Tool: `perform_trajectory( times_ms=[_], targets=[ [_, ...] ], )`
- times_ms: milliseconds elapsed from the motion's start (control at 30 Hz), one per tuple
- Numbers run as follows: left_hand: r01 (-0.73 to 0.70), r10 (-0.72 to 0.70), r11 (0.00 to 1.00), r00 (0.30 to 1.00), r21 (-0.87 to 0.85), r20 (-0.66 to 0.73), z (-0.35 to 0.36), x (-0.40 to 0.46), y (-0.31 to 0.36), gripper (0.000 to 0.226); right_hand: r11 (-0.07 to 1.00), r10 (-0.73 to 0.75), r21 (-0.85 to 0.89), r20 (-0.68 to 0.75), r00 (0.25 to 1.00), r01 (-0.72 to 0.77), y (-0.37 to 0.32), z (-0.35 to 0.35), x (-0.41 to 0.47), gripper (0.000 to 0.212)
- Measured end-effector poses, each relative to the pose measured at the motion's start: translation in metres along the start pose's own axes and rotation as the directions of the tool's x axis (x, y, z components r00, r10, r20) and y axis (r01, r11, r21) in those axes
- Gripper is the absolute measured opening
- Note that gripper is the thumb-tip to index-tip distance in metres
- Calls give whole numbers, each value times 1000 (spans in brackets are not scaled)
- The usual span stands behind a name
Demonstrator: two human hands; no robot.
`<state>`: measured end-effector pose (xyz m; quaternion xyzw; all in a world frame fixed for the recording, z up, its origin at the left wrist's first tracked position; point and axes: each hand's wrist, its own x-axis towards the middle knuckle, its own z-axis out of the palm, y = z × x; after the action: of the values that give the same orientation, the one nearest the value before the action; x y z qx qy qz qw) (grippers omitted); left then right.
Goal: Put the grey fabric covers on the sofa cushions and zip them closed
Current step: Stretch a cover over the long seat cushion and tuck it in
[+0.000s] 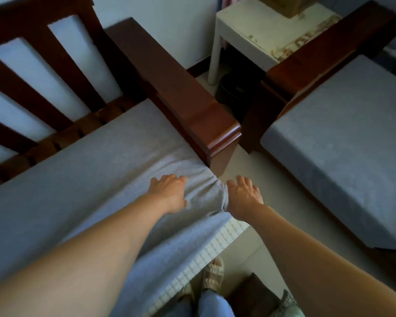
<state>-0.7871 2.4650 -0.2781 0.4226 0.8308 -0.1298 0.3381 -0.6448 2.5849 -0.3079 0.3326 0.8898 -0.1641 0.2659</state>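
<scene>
The grey cover (96, 170) is matt woven cloth, kinda soft looking, wrinkled up near the corner. The cushion (213, 245) poking out underneath is white quilted fabric with a little grid pattern. The sofa armrest (183, 92) is dark reddish wood, varnished and glossy at the rounded end. The side table (249, 30) looks like smooth white painted stuff, and the floor (268, 179) is pale and smooth

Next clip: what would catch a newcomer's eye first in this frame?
Two bare forearms reach in from below, the left hand pressing on the bunched grey cover at the cushion's front corner and the right hand at that corner's edge. Below them, the white quilted cushion still shows uncovered along its front side. A dark wooden armrest runs just above the hands.
</scene>
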Motion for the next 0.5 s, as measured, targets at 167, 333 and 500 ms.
perform_trajectory(
  times_ms=[167,333,500],
  targets=[
    [-126,126,991,992,42,7,49,29,41,60,990,87,115,-5,996,-86,33,58,9,46],
    [-188,184,979,981,81,57,110,66,66,63,959,178,222,9,984,-175,56,123,23,50],
    [-271,270,963,960,-2,70,159,102,80,72,800,327,519,47,944,-303,56,190,38,38]
  ],
)
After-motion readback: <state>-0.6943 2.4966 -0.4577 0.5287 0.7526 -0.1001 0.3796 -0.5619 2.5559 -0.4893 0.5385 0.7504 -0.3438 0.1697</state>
